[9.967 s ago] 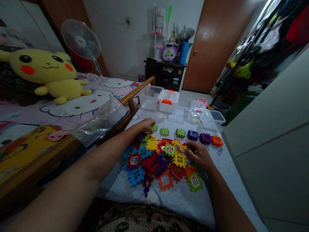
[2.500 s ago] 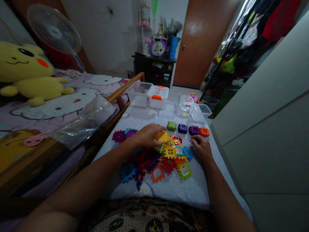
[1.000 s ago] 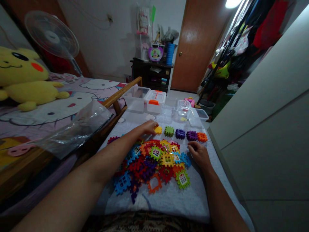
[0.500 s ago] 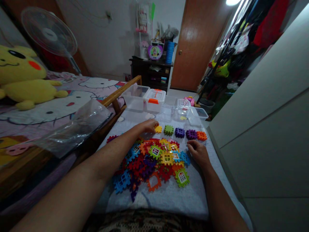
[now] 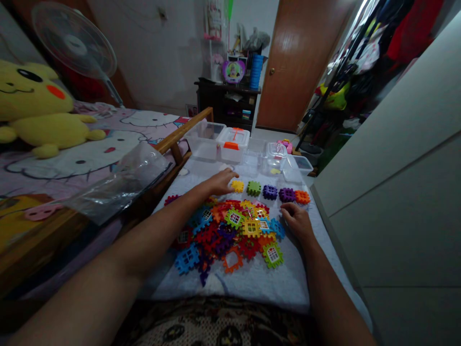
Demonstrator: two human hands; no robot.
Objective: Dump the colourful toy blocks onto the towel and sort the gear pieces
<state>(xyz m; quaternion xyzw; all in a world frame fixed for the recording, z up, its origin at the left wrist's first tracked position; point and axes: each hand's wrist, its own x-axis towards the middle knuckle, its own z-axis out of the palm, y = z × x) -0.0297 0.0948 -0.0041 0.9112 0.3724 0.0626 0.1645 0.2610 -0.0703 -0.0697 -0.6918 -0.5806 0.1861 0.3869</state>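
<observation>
My left hand [image 5: 221,181] is open at the left end of a row of toothed plastic building blocks, its fingers apart just beside the yellow block [image 5: 237,186]. Further along the row come a green block [image 5: 254,188], two purple blocks [image 5: 270,192] and an orange block [image 5: 302,197]. My right hand [image 5: 297,220] rests on the cloth below the purple and orange blocks, fingers loosely bent, nothing visible in it. Between my forearms lies a loose heap of flat toothed pieces [image 5: 251,228] in several colours, some with window grids. My left forearm hides part of the heap.
Behind the row stand clear plastic boxes [image 5: 205,139], one with an orange-latched lid [image 5: 234,144]. A wooden bed rail [image 5: 185,129] runs along the left, with a clear plastic bag [image 5: 122,180] next to it. A white cabinet [image 5: 396,158] flanks the right side.
My left hand has let go of the yellow block and drawn slightly up and left, its fingers spreading. The right hand stays in about the same place. The view has shifted slightly.
</observation>
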